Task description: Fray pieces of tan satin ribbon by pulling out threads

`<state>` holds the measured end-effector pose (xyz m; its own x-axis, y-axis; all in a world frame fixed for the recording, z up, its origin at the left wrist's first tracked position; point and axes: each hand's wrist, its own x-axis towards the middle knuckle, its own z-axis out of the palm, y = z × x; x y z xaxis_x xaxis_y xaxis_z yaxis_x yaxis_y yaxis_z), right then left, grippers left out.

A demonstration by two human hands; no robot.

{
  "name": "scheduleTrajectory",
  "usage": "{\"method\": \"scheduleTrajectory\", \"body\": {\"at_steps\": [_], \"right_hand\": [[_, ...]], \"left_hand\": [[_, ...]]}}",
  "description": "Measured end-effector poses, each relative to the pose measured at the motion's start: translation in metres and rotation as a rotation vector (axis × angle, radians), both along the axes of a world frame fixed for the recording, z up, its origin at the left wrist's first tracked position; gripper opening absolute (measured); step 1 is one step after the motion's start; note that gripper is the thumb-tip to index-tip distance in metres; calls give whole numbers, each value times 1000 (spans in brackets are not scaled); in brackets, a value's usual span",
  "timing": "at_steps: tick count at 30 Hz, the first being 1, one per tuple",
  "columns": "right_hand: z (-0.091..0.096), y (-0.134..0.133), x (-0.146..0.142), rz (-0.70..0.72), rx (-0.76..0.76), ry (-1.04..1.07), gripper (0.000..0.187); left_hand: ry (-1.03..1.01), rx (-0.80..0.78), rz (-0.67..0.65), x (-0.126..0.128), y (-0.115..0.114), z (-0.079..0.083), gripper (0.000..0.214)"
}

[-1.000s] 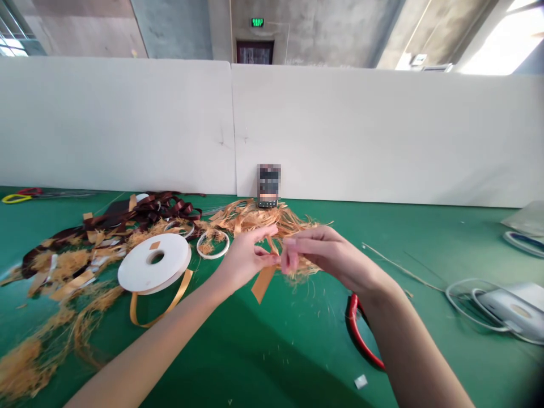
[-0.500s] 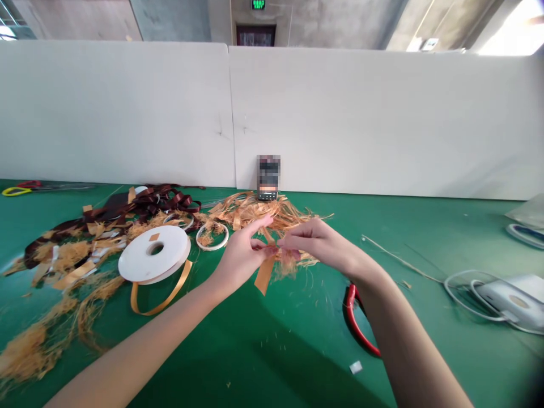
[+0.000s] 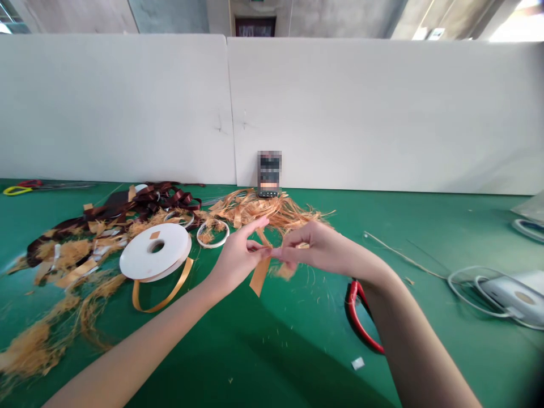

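Observation:
My left hand (image 3: 238, 253) pinches a short piece of gold ribbon (image 3: 259, 276) between thumb and fingers. The ribbon's lower end hangs down over the green table. My right hand (image 3: 312, 247) is closed in a pinch, its fingertips meeting those of my left hand at the ribbon's side. Loose frayed threads (image 3: 285, 271) show under the right fingers. Exactly what sits between the right fingertips is too small to make out. Just beyond both hands lies a pile of frayed gold ribbon strips (image 3: 255, 207).
A white ribbon spool (image 3: 140, 255) with a gold tail stands left, beside a white ring (image 3: 212, 234) and dark brown ribbon (image 3: 170, 198). Red-handled pliers (image 3: 359, 317) lie by my right forearm. A phone (image 3: 269, 173) leans on the white partition (image 3: 361, 113). A white charger (image 3: 518, 294) sits far right.
My right hand has shifted slightly left against the left fingertips. The hanging ribbon end has swung a little left. The view has tilted slightly downward.

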<state>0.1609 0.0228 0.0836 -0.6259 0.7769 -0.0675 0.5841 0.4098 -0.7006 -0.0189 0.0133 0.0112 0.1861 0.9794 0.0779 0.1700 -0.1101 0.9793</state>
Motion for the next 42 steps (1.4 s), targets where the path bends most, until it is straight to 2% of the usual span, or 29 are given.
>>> {"method": "scheduleTrajectory", "body": {"at_steps": [2, 4, 5, 7, 9, 11, 13, 14, 15, 16, 18, 20, 21, 22, 23, 26, 27, 28, 29, 31, 33, 34, 36, 39, 41, 42], "right_hand": [[5, -3, -1, 127, -84, 277, 34], [3, -2, -2, 79, 19, 430, 31], [0, -2, -1, 11, 108, 415, 37], [-7, 0, 1, -127, 261, 222, 51], [-10, 2, 4, -132, 226, -28, 53], [-7, 1, 7, 68, 0, -102, 47], [-1, 0, 7, 329, -210, 38, 46], [2, -1, 7, 397, -234, 143, 46], [4, -1, 6, 403, -202, 232, 48], [4, -2, 6, 351, -133, 282, 51], [1, -2, 7, 137, 46, 252, 65], [-4, -2, 10, -73, 152, 93, 74], [-6, -2, 13, -117, 147, 3, 73], [-5, -3, 15, -94, 95, -71, 69], [-4, -4, 16, -5, 4, -112, 64], [6, -7, 16, 381, -283, -6, 62], [9, -7, 15, 440, -302, 70, 63], [10, -7, 14, 439, -269, 137, 64], [9, -7, 14, 379, -199, 176, 66], [2, -5, 13, 158, -21, 136, 71], [-6, -4, 14, -45, 78, -49, 71], [-9, -3, 15, -77, 60, -157, 67], [-8, -3, 16, 46, -104, -259, 58], [4, -4, 15, 393, -401, -64, 53], [10, -4, 14, 444, -410, 136, 50], [11, -3, 14, 397, -357, 212, 48]], "left_hand": [[22, -2, -10, 0, -1, 0, 65], [43, -7, -13, 1, -4, 1, 64], [40, -8, -13, 1, -5, 1, 63], [14, -8, -8, -1, -6, 2, 63], [1, 8, 14, -3, -6, 2, 64], [11, 29, 31, -4, -4, 3, 65], [29, 43, 33, -4, -3, 4, 65], [40, 40, 28, -3, -3, 4, 66], [57, 28, 24, -2, -3, 3, 66], [74, 11, 21, -2, -3, 3, 65], [88, -15, 29, -1, -4, 2, 64], [74, 3, 50, -1, -4, 1, 64], [67, 22, 56, -2, -4, 1, 64], [62, 42, 63, -3, -4, 1, 64], [64, 56, 67, -4, -3, 1, 64], [72, 69, 65, -4, -1, 1, 66], [70, 69, 56, -3, -1, 0, 67], [74, 62, 46, -2, -1, 0, 67], [82, 47, 37, -2, -1, -1, 67], [97, 19, 31, -2, -2, -2, 66], [93, 20, 47, -2, -3, -2, 65], [82, 33, 56, -2, -3, -1, 65], [64, 63, 72, -3, -2, 0, 65], [63, 73, 71, -2, -2, 1, 65], [71, 69, 60, 0, -3, 1, 64], [77, 63, 57, 0, -3, 1, 64]]}}
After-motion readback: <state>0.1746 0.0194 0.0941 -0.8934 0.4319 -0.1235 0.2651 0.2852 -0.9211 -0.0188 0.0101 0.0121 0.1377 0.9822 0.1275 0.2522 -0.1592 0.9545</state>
